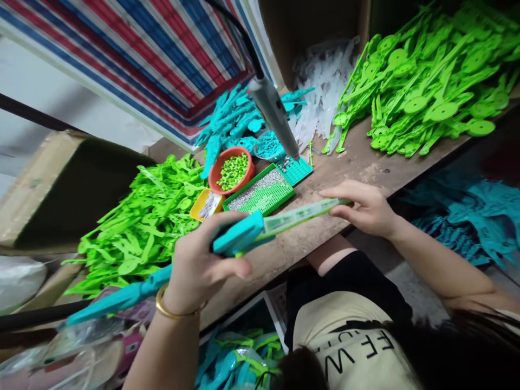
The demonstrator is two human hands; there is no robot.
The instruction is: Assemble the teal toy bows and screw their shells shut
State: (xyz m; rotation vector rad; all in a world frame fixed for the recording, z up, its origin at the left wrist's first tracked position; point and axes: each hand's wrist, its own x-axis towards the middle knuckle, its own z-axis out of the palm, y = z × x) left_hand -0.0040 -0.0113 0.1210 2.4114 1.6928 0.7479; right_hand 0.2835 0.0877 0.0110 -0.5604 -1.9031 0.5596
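Observation:
Across my lap side of the bench I hold a long plastic assembly, with a teal body (239,235) and a clear-and-green strip (300,216) joined to it. My left hand (199,260) is wrapped round the teal body. A long teal piece (122,298) sticks out behind that wrist. The far tip of the strip is pinched between thumb and fingers of my right hand (361,206). Beyond the strip stands a green tray (280,203) of small metal parts. A grey hanging power screwdriver (274,114) points down over a small teal tray (298,172) with metal bits.
Green plastic parts are heaped at left (150,211) and at back right (439,81). Nearby are a red bowl (213,176) of small green pieces, a yellow dish (196,208), teal parts (233,116) and clear parts (320,86). A cardboard box (40,184) stands left.

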